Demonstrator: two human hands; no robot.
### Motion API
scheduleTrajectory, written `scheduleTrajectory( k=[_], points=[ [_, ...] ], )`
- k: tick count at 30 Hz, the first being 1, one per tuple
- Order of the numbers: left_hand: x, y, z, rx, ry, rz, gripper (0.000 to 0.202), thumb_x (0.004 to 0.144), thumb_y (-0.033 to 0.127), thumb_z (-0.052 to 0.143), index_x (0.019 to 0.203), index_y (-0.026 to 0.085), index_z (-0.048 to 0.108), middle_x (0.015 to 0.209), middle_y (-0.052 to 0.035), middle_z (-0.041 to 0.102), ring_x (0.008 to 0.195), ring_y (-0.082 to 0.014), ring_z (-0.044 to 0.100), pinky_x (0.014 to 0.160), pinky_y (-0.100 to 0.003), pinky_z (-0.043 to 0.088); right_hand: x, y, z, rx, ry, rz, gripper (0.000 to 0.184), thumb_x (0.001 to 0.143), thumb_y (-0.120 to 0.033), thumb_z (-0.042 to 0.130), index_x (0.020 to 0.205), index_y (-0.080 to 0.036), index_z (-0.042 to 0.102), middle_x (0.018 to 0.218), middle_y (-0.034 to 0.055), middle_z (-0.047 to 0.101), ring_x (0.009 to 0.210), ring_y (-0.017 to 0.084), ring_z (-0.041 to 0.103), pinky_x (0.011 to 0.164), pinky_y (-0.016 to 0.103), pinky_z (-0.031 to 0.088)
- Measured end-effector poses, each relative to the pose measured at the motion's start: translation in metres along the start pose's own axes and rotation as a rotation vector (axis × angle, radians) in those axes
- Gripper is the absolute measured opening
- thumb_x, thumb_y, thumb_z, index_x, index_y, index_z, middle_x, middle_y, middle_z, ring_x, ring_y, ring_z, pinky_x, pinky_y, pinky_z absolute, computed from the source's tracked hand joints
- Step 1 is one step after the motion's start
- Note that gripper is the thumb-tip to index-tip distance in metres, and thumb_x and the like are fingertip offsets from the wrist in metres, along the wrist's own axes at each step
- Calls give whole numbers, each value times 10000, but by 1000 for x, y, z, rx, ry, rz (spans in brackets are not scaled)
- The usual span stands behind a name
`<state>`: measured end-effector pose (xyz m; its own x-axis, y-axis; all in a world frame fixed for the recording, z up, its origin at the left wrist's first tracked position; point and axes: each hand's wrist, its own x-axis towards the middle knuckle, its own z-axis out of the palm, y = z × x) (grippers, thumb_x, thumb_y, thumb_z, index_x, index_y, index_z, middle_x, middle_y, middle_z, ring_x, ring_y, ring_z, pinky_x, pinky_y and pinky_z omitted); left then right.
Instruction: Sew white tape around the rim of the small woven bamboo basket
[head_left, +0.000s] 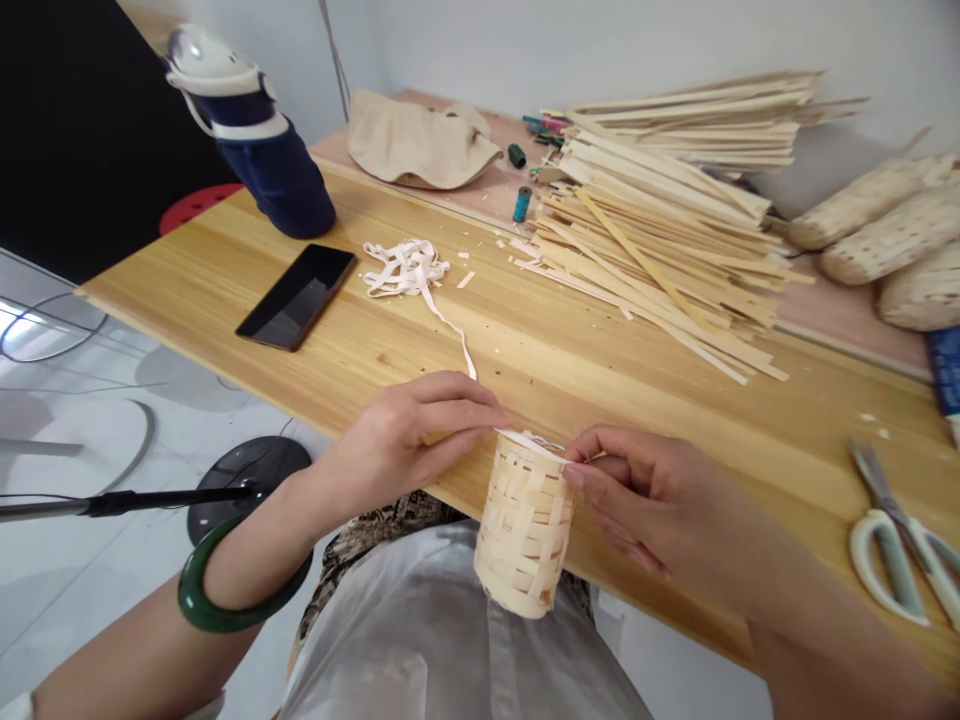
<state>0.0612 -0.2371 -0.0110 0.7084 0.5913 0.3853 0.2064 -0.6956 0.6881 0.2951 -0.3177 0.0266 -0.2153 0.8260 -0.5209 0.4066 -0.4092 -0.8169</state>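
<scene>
A small woven bamboo basket (525, 530) hangs upright over my lap at the table's front edge. My left hand (409, 435), with a green bangle on its wrist, pinches a thin white strip (450, 325) at the basket's rim. The strip runs back across the table to a loose white coil (405, 265). My right hand (660, 505) grips the basket's right side, its fingertips at the rim.
On the wooden table (585, 360) lie a black phone (298, 296), a navy bottle (251, 135), a pile of bamboo slats (667, 220), thread spools (522, 202), a beige cloth (420, 140) and scissors (896, 545) at the right. Woven pieces (892, 235) sit far right.
</scene>
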Motion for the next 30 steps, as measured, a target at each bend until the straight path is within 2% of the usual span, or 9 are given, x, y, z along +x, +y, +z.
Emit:
scheduleTrajectory(
  k=[5,9,12,16,22,24,26,28,30],
  points=[
    [-2,0,-1,43,-39,35,280,914,96,556,1100,205,735,1070,-73,740,949,-160,709,836,-233,557,-2,-1,1,-25,16,-2,214,971,-380,499,856,-213,569,504,-80,420,390,62,317,394,212,238],
    [-2,6,-3,48,44,22,279,904,88,578,1085,223,741,1047,-57,753,909,-147,710,801,-220,559,-1,1,2,-7,13,-18,212,968,-375,497,844,-218,567,494,-81,416,383,67,322,387,216,240],
    [-3,8,-4,34,64,34,291,900,76,581,1095,226,736,1044,-57,757,891,-146,710,774,-224,561,0,2,2,4,7,-21,217,972,-377,486,844,-218,562,495,-80,416,381,66,329,382,210,247],
    [-3,6,-6,-4,30,160,324,884,58,574,1115,234,718,1027,-72,760,918,-183,709,792,-291,578,0,1,3,5,8,-18,196,959,-360,500,839,-215,554,490,-83,418,372,63,336,373,205,252],
    [-12,-11,-8,262,-21,308,344,873,103,632,1182,246,677,1057,-40,774,995,-207,686,858,-334,573,-2,-1,3,-10,27,-47,180,952,-337,505,832,-211,552,480,-90,425,369,63,346,374,207,255],
    [-14,-11,-7,301,-2,267,369,876,109,628,1204,274,664,1108,-30,764,1055,-217,667,891,-357,565,-2,-1,4,-15,29,-53,188,960,-338,492,832,-210,546,483,-92,414,373,63,346,375,204,258],
    [-12,-5,-3,296,85,175,388,874,88,607,1210,274,662,1168,-47,741,1124,-235,638,946,-405,542,-2,-1,5,-27,26,-51,195,964,-340,483,828,-212,541,478,-92,413,374,66,352,376,206,264],
    [-8,7,5,210,205,94,381,873,61,578,1191,248,675,1188,-70,727,1172,-248,613,1019,-464,495,-2,-2,6,-40,29,-51,202,967,-345,475,824,-215,536,474,-90,422,371,69,356,375,210,267],
    [-3,19,15,68,221,68,333,883,59,574,1150,215,698,1153,-78,737,1170,-240,620,1087,-485,440,-2,-3,7,-44,44,-64,206,968,-354,471,825,-221,535,470,-90,422,362,71,355,372,216,265]
  ],
)
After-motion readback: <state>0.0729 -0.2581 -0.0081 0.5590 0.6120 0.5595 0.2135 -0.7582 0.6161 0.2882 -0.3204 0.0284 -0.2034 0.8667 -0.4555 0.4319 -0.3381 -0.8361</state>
